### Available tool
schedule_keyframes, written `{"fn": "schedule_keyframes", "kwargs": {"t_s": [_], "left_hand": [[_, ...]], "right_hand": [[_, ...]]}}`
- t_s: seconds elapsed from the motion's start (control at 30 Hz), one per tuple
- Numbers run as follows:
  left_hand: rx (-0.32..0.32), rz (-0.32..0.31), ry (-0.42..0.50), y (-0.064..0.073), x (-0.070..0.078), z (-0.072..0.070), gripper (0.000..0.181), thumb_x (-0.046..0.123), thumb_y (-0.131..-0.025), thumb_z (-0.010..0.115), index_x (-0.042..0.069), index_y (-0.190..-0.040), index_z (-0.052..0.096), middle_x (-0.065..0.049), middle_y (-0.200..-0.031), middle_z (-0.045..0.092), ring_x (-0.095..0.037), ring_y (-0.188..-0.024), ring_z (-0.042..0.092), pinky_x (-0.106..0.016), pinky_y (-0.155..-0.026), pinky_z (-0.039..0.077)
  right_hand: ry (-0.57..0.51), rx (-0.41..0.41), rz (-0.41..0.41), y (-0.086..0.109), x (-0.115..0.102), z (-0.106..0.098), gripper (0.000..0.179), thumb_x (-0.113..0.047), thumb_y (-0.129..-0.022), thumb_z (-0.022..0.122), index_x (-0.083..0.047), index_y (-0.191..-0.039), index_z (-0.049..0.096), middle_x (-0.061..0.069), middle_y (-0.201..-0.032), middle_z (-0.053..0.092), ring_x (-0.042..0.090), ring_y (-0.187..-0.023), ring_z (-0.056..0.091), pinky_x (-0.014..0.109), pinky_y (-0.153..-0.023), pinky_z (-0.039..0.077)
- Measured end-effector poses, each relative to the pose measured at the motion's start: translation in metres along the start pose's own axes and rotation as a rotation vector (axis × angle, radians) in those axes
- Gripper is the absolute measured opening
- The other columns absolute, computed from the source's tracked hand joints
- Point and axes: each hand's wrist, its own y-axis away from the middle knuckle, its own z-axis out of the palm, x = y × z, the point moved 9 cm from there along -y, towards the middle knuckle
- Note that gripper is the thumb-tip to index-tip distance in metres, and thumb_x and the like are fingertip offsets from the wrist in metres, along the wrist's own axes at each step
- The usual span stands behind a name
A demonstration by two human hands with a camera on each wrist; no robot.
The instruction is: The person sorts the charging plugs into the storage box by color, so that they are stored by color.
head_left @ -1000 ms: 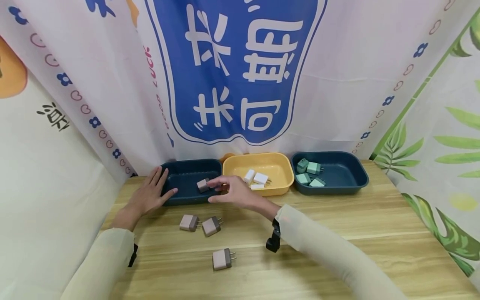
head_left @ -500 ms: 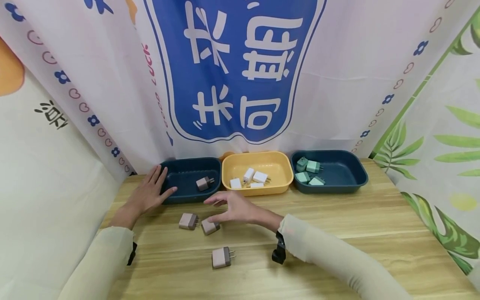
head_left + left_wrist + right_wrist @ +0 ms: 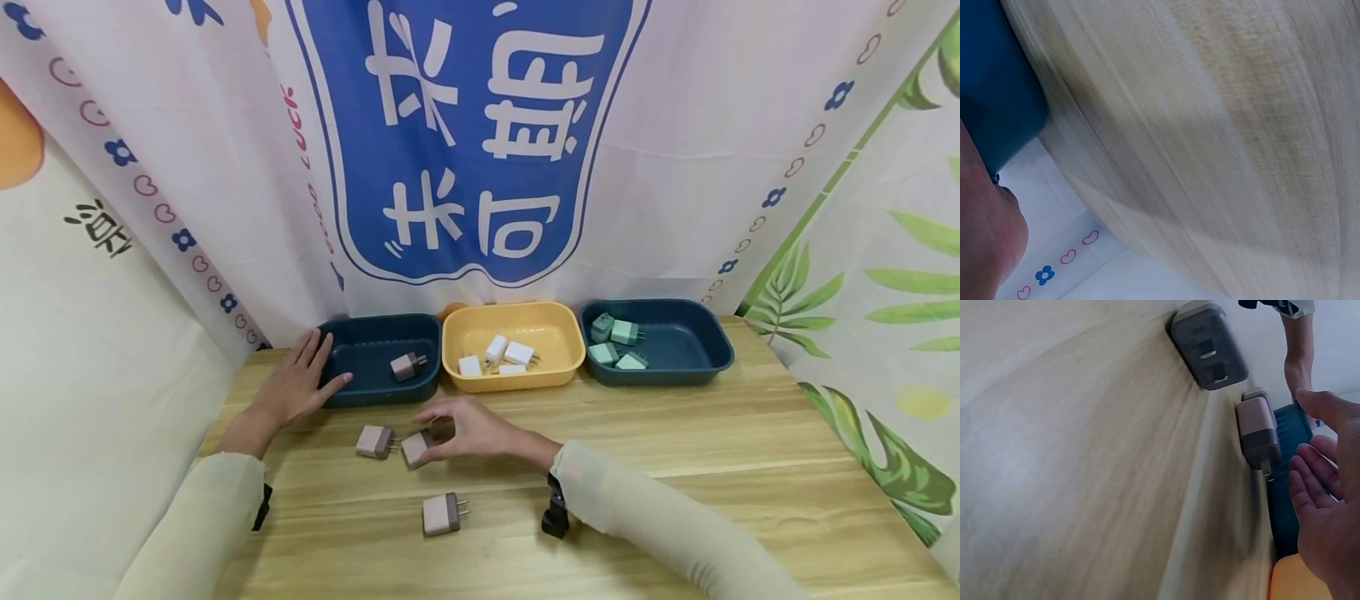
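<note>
My left hand [image 3: 291, 390] rests with straight fingers on the left rim of the left dark blue tray [image 3: 375, 397]. One pink and grey plug charger [image 3: 406, 367] lies in that tray. My right hand [image 3: 474, 429] is over the table in front of it, thumb and fingers spread apart around a second pink charger [image 3: 414, 450], part of which the hand hides. In the right wrist view the palm and loosely bent fingers [image 3: 1313, 472] show a gap from the charger [image 3: 1259, 428]. Another pink charger [image 3: 374, 442] lies just left, and one more charger [image 3: 442, 513] lies nearer the front.
A yellow tray [image 3: 517, 382] with several white chargers [image 3: 519, 353] stands in the middle of the row. To its right is another dark blue tray [image 3: 667, 375] holding several green chargers [image 3: 624, 333]. A printed curtain [image 3: 660, 208] hangs behind the wooden table [image 3: 675, 450].
My right hand has drawn back from the left tray toward the front, down to a pink charger on the table. The charger in the tray stays there. My left hand keeps its place.
</note>
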Motion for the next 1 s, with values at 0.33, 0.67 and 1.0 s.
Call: {"fn": "schedule_keyframes", "kwargs": {"t_s": [0.33,0.67,1.0], "left_hand": [[-0.002,-0.004,-0.004,-0.001,-0.001,0.002,0.097,0.065,-0.107,0.042,-0.004,-0.168,0.009,-0.031,-0.173,0.001,-0.048,-0.161,0.001,-0.064,-0.129,0.008],[0.028,-0.006,0.006,0.001,-0.002,0.0,0.099,0.066,-0.106,0.045,-0.004,-0.167,0.013,-0.032,-0.173,0.005,-0.048,-0.161,0.004,-0.065,-0.128,0.011],[0.019,-0.008,-0.001,0.001,-0.001,0.0,0.098,0.065,-0.106,0.044,-0.004,-0.167,0.01,-0.031,-0.173,0.004,-0.048,-0.161,0.003,-0.064,-0.129,0.009]], "right_hand": [[0.057,-0.023,0.01,-0.002,0.013,0.007,0.053,-0.019,-0.086,0.091,-0.004,-0.133,0.071,0.008,-0.137,0.069,0.015,-0.128,0.062,0.023,-0.109,0.048],[0.075,-0.023,-0.042,-0.004,0.013,0.012,0.053,-0.015,-0.084,0.092,-0.002,-0.131,0.072,0.009,-0.133,0.071,0.017,-0.124,0.064,0.024,-0.108,0.049],[0.085,-0.048,0.002,-0.006,0.021,0.018,0.053,-0.017,-0.084,0.092,-0.007,-0.132,0.073,0.006,-0.131,0.072,0.012,-0.121,0.064,0.02,-0.103,0.05]]}}
